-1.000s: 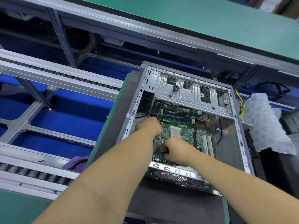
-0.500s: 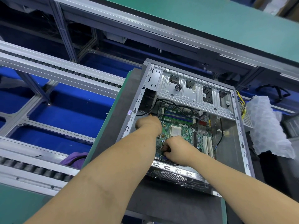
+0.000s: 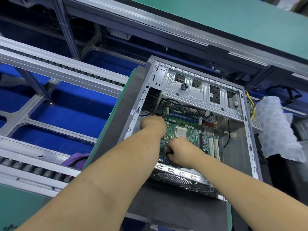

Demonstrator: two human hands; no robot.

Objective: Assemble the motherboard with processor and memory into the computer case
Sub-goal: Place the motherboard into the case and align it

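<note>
We start with the computer case point(image 3: 236, 164), which lies open on its side on the dark mat over the counter point(image 3: 20, 207), its long axis running away from us and slightly rightward. Inside it the motherboard point(image 3: 186, 134) sits flat on the case floor, toward the left wall, memory slots at its far end under the black cables point(image 3: 183, 105). Both hands are down on the board: our left hand point(image 3: 152, 125) at the far-left corner, our right hand point(image 3: 180, 151) at the near edge, so the board stretches between them along the case's length. The right fingers point(image 3: 170, 154) are curled and seem to pinch the board's near edge; the left ones are hidden beneath the knuckles, so we cannot tell their state. We judge seating turns on sliding the board toward the near rear panel.
</note>
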